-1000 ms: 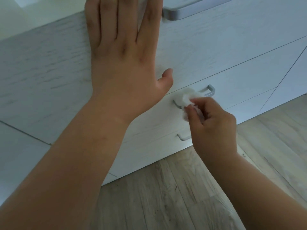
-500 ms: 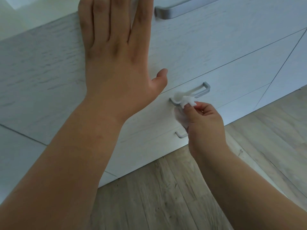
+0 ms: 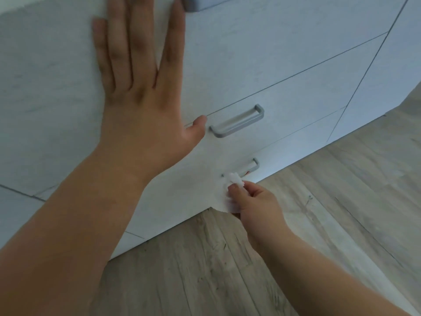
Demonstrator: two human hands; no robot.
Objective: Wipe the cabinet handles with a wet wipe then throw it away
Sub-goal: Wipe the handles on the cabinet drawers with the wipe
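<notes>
The wipe (image 3: 231, 179) is pressed on the left end of the lowest handle (image 3: 251, 166), pinched in the fingers (image 3: 237, 190) of your right hand (image 3: 257, 206). Your left hand (image 3: 141, 115) lies flat with fingers spread on the cabinet (image 3: 284, 53), probably to steady you while you bend.

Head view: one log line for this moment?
right hand: wet wipe on bottom handle | left hand: flat on cabinet front
</notes>
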